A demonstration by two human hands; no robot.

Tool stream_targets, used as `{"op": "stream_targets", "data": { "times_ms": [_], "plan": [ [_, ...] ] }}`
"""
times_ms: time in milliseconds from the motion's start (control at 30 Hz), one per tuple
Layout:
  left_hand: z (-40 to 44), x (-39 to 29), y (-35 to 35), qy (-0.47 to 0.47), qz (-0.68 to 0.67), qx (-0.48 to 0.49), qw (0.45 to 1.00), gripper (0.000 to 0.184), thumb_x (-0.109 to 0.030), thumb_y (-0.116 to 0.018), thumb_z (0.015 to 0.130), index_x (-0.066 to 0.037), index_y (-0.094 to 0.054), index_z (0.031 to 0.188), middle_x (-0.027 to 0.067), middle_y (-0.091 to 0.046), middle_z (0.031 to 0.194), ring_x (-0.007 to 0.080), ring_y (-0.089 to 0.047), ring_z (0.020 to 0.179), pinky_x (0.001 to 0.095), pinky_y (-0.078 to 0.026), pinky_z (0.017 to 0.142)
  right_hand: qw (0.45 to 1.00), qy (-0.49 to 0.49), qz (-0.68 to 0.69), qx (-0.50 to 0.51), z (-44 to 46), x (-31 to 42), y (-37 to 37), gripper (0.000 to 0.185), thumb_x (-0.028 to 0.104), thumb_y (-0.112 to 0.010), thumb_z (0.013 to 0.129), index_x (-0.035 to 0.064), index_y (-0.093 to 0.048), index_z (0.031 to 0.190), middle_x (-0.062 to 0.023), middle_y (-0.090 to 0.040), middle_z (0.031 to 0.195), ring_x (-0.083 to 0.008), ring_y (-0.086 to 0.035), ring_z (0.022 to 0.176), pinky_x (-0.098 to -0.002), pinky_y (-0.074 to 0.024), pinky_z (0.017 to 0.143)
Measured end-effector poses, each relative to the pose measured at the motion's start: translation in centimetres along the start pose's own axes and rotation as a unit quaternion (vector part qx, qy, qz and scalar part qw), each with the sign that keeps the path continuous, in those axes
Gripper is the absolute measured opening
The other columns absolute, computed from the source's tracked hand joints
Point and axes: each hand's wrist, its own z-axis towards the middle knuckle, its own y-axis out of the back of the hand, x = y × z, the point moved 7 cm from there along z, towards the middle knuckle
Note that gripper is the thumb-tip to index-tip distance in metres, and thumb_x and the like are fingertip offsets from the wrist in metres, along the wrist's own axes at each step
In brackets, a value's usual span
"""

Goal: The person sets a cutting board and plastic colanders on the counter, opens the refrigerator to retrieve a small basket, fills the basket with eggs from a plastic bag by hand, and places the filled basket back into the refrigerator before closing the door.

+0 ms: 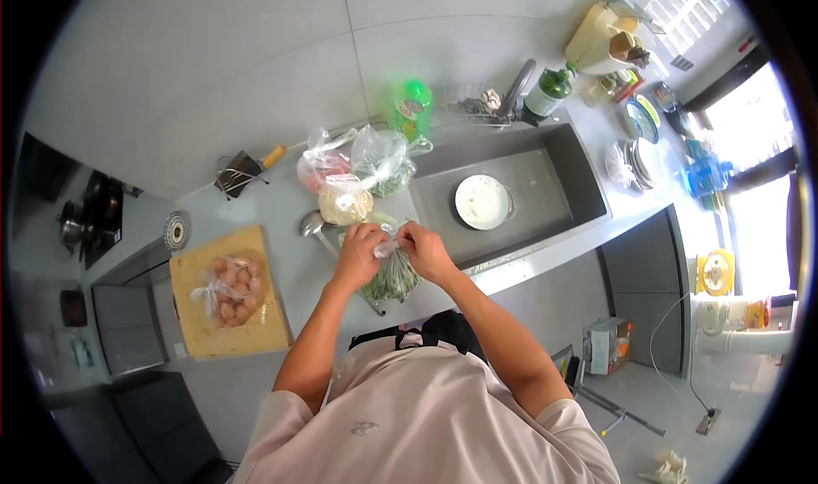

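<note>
A clear plastic bag of green vegetables (pixel 392 278) lies at the counter's front edge, just left of the sink. My left hand (pixel 361 252) pinches the gathered top of this bag from the left. From the right, my right hand (pixel 422 247) has its fingers closed on the same gathered plastic, close to the left fingers. A metal ladle (pixel 313 225) rests to the left of my left hand. Behind my hands are a bag with pale contents (pixel 345 204), a bag with reddish contents (pixel 320 165) and another bag of greens (pixel 383 158).
A bag of eggs (pixel 232 290) sits on a wooden board (pixel 194 335) at left. The sink (pixel 545 181) holds a white bowl (pixel 481 201). Behind stand a green bottle (pixel 413 109) and the faucet (pixel 518 85). Stacked dishes (pixel 645 162) are at right.
</note>
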Motion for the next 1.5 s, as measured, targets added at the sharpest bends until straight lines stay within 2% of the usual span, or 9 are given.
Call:
{"op": "stream_targets", "data": {
  "times_ms": [200,400,500,700,900,1167,1300,1333,1500],
  "plan": [
    [0.3,1.7,-1.1,0.12,-0.063,0.031,0.99,0.022,-0.002,-0.073,0.086,-0.008,-0.07,0.107,0.0122,-0.07,0.108,0.0384,-0.062,0.109,0.049,-0.05,0.093,0.995,-0.018,0.099,0.017,1.5,0.2,0.9,0.016,-0.003,-0.066,0.095,0.0031,-0.061,0.109,-0.0143,-0.071,0.092,-0.0281,-0.072,0.084,-0.0375,-0.0566,0.079],
    [1.5,0.5,-0.6,0.046,-0.065,0.052,0.995,0.026,-0.005,-0.077,0.086,-0.008,-0.072,0.111,0.0123,-0.068,0.1,0.0365,-0.062,0.101,0.0465,-0.05,0.089,0.996,-0.004,0.08,0.039,2.9,0.0,1.3,0.017,-0.001,-0.066,0.096,0.0035,-0.06,0.112,-0.0133,-0.072,0.093,-0.0261,-0.071,0.084,-0.0371,-0.0568,0.08],
    [2.3,1.5,-1.8,0.077,-0.074,0.052,0.993,0.026,-0.004,-0.076,0.085,-0.007,-0.073,0.11,0.0113,-0.067,0.102,0.0363,-0.061,0.101,0.0458,-0.05,0.089,0.994,-0.006,0.098,0.037,3.1,-0.2,1.8,0.015,-0.002,-0.065,0.098,0.0028,-0.062,0.112,-0.007,-0.069,0.092,-0.014,-0.066,0.085,-0.0308,-0.0548,0.08],
    [3.2,0.6,-2.7,0.021,-0.121,-0.03,0.992,0.019,-0.008,-0.075,0.088,-0.005,-0.07,0.105,0.0129,-0.065,0.095,0.0365,-0.059,0.095,0.0482,-0.048,0.084,0.992,-0.059,0.114,-0.019,2.4,-3.2,2.7,0.019,0.004,-0.067,0.096,0.0037,-0.065,0.115,-0.0107,-0.072,0.094,-0.0192,-0.069,0.084,-0.0346,-0.0561,0.081],
    [5.0,-0.5,-5.8,0.034,-0.152,0.064,0.986,0.009,-0.007,-0.07,0.093,-0.004,-0.064,0.1,0.014,-0.066,0.094,0.0366,-0.059,0.093,0.0465,-0.047,0.084,0.984,-0.077,0.164,0.003,0.0,-4.8,4.8,0.028,0.0,-0.063,0.093,0.0064,-0.068,0.12,0.0007,-0.065,0.096,-0.0093,-0.061,0.089,-0.0268,-0.0519,0.084],
    [12.2,-13.6,-12.3,-0.087,-0.168,0.133,0.973,0.012,-0.008,-0.069,0.093,-0.006,-0.064,0.104,0.014,-0.066,0.097,0.0364,-0.061,0.091,0.0462,-0.047,0.081,0.962,-0.056,0.203,-0.174,-7.3,-5.1,18.9,0.028,0.013,-0.076,0.094,0.0057,-0.068,0.12,0.002,-0.059,0.095,-0.0077,-0.055,0.084,-0.0255,-0.0502,0.077],
    [15.3,-20.8,-19.1,-0.106,-0.217,0.19,0.952,0.015,-0.012,-0.071,0.096,-0.003,-0.064,0.106,0.018,-0.066,0.097,0.0381,-0.064,0.09,0.0463,-0.051,0.079,0.964,0.066,-0.021,-0.256,-11.4,-7.1,27.1,0.028,0.015,-0.081,0.091,0.0086,-0.071,0.117,-0.0066,-0.067,0.099,-0.0203,-0.064,0.087,-0.0348,-0.0536,0.082],
    [16.0,-23.1,-21.1,-0.087,-0.238,0.207,0.945,0.019,-0.012,-0.074,0.094,-0.002,-0.064,0.106,0.0179,-0.066,0.097,0.0361,-0.065,0.093,0.0443,-0.053,0.08,0.958,0.043,0.014,-0.283,-12.7,-8.9,29.2,0.022,0.015,-0.079,0.093,0.0079,-0.073,0.112,-0.0102,-0.071,0.102,-0.0254,-0.067,0.091,-0.0382,-0.0543,0.086],
    [19.3,-35.8,-30.1,-0.127,-0.239,0.256,0.928,0.02,-0.008,-0.077,0.09,-0.002,-0.065,0.104,0.0153,-0.066,0.098,0.0328,-0.065,0.094,0.0427,-0.053,0.083,0.927,-0.105,0.186,-0.309,-20.3,-16.9,40.3,0.013,0.012,-0.075,0.096,0.0065,-0.074,0.108,-0.0052,-0.074,0.099,-0.0168,-0.067,0.094,-0.0334,-0.0539,0.088]
  ]
}}
